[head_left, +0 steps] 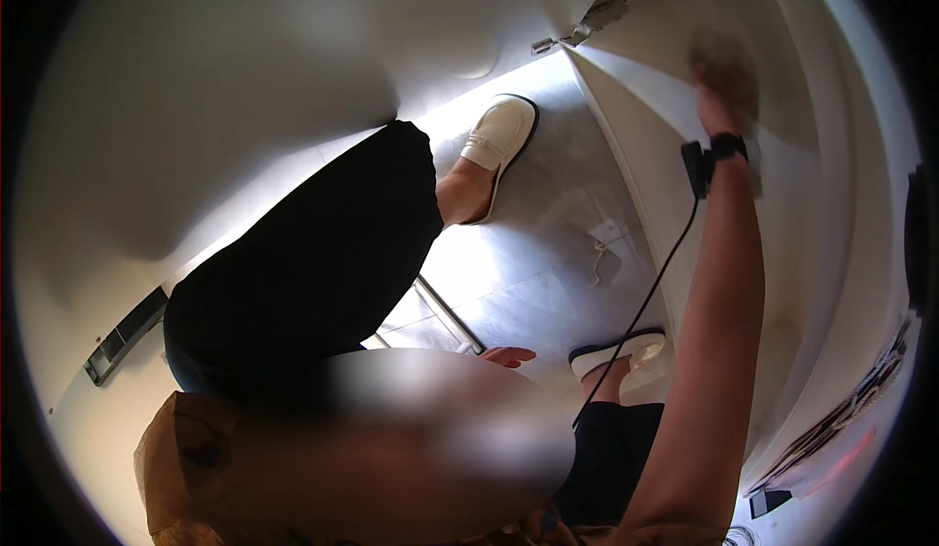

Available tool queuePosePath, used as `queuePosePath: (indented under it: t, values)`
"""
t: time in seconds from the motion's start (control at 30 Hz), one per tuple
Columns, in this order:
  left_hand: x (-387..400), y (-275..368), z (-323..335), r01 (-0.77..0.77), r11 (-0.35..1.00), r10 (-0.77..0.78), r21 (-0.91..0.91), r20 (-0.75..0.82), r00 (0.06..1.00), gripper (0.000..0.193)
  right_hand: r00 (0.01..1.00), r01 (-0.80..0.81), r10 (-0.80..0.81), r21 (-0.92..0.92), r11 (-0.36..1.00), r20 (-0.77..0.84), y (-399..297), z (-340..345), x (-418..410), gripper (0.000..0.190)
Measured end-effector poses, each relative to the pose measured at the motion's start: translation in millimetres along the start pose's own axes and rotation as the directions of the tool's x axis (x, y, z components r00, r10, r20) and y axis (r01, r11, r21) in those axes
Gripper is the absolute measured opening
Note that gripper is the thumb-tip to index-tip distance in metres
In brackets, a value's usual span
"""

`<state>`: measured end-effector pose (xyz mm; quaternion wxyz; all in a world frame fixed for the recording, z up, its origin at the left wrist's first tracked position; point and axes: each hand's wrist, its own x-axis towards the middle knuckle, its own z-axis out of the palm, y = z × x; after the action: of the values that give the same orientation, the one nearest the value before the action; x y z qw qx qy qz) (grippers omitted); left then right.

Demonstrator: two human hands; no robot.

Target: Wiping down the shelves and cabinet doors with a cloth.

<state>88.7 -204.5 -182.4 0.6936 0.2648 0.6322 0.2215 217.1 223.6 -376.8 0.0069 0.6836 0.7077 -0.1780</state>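
Note:
At the right, my right hand [722, 80] is raised against a pale panel [660, 128], blurred by motion. A greyish-brown patch surrounds its fingers; whether it is something held I cannot tell. A black band with a small black box [694, 170] sits on the wrist, and a thin black cable [653, 282] runs down from it. Only some fingers of my left hand [510, 356] show low in the middle, near a metal bar [451, 316]; a blurred oval hides the rest. A metal hinge [583, 27] joins the panels at the top.
My legs in black trousers are spread, with cream loafers [499, 132] on a grey tiled floor [513, 267]. A piece of string [598, 264] lies on the floor. A large pale panel [242, 91] stands at the left, with a dark fitting [126, 335] below. Paper-like items [843, 421] are at lower right.

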Motion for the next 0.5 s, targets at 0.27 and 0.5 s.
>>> queuePosePath:
  t: [0.27, 0.5]
  values:
    - [-0.9, 8.1, 0.3, -0.035, 0.999, 0.035, -0.011, 0.02, 0.999, 0.034, 0.932, 0.331, -0.356, -0.237, 0.913, -0.069, -81.4, 33.5, -58.9, 0.068]
    - [2.3, 3.6, -1.8, -0.046, 0.999, 0.045, 0.002, 0.137, 0.99, 0.032, 0.906, 0.402, -0.42, -0.193, 0.895, -0.061, -76.4, 67.7, -144.6, 0.059]
